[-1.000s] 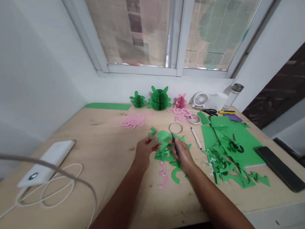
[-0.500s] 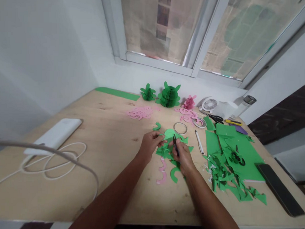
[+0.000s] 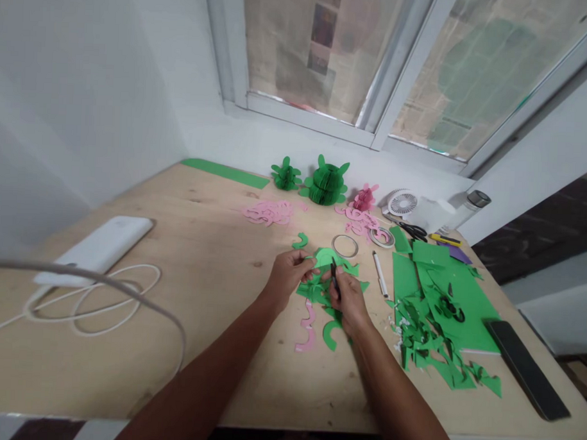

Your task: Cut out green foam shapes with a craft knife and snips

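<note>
Pinched in my left hand is the edge of a light green paper piece. My right hand is closed around small dark scissors, whose blades point up beside that paper. Beneath both hands lie green paper scraps. Nearer to me are a pink wavy strip and a green curved piece. Another green curl lies just beyond my left hand, and a metal ring lies beyond my right.
Green and pink paper figures stand along the wall, with pink cutouts before them. Right: a pen, green sheets, scraps, a dark phone-like slab, fan. Left: a white power bank and cable.
The camera view has shifted slightly, moving the table's contents a little left at the right side. Both hands keep nearly the same pose, still holding the paper and scissors.
</note>
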The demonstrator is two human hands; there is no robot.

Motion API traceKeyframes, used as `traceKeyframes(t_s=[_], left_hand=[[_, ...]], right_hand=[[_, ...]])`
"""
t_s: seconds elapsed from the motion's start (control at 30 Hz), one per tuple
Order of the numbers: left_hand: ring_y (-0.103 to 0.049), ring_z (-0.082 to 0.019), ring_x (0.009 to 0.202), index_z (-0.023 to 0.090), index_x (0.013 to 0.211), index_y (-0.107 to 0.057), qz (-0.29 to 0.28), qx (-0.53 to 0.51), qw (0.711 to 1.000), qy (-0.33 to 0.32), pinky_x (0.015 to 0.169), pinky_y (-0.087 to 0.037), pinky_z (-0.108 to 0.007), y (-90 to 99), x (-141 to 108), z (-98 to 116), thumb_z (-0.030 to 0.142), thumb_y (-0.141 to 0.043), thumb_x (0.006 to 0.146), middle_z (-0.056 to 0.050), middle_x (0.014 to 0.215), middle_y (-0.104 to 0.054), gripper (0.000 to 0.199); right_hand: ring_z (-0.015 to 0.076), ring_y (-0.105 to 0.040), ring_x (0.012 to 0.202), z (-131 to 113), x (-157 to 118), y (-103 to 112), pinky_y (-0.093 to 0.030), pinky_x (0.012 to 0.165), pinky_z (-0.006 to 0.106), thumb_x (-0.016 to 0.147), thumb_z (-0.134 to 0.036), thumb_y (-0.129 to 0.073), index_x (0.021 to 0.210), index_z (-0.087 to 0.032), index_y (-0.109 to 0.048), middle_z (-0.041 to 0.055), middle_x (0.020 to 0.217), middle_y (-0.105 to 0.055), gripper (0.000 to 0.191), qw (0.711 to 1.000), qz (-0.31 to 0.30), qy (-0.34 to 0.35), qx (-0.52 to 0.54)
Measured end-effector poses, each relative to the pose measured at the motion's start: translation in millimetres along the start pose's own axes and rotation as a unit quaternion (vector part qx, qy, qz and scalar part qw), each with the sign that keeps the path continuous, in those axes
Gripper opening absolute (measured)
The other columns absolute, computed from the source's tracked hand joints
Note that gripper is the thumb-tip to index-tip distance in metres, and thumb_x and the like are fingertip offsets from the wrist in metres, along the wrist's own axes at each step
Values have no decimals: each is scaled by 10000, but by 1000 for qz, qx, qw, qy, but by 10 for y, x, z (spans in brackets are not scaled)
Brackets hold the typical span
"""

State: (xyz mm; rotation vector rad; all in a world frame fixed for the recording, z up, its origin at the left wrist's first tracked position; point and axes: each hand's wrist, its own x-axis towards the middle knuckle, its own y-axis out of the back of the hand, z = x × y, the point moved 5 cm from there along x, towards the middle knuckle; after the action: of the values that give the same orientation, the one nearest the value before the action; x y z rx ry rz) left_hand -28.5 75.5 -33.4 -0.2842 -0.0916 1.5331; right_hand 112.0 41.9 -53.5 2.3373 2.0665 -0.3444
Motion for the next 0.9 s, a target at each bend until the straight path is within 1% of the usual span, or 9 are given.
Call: traceKeyframes(t_s=[0.33, 0.63, 0.9], left_hand=[[-489, -98, 444, 168, 555, -608, 5, 2, 1000, -2, 457, -380, -217, -1, -10, 20, 301, -690, 586, -26, 538, -649, 159], [-493, -96, 440, 166, 563, -600, 2, 3, 1000, 9, 458, -383, -217, -4, -3, 4, 305, -691, 589, -26, 548, -651, 168], [-499, -97, 446, 165, 576, -597, 0, 2, 1000, 6, 466, -382, -220, -5, -15, 19, 309, -692, 593, -23, 557, -653, 174]], right_hand=[[53, -216, 335, 15, 4, 5, -109, 348, 206, 689, -716, -621, 715, -164, -606, -100, 390, -338, 553, 1000, -2, -7, 3], [56, -218, 339, 14, 5, 9, -107, 349, 211, 692, -716, -622, 710, -165, -612, -93, 391, -348, 551, 1000, -3, -4, -2], [57, -209, 331, 19, 4, 7, -103, 345, 214, 691, -716, -617, 702, -174, -605, -96, 382, -342, 541, 1000, -1, -9, -5]])
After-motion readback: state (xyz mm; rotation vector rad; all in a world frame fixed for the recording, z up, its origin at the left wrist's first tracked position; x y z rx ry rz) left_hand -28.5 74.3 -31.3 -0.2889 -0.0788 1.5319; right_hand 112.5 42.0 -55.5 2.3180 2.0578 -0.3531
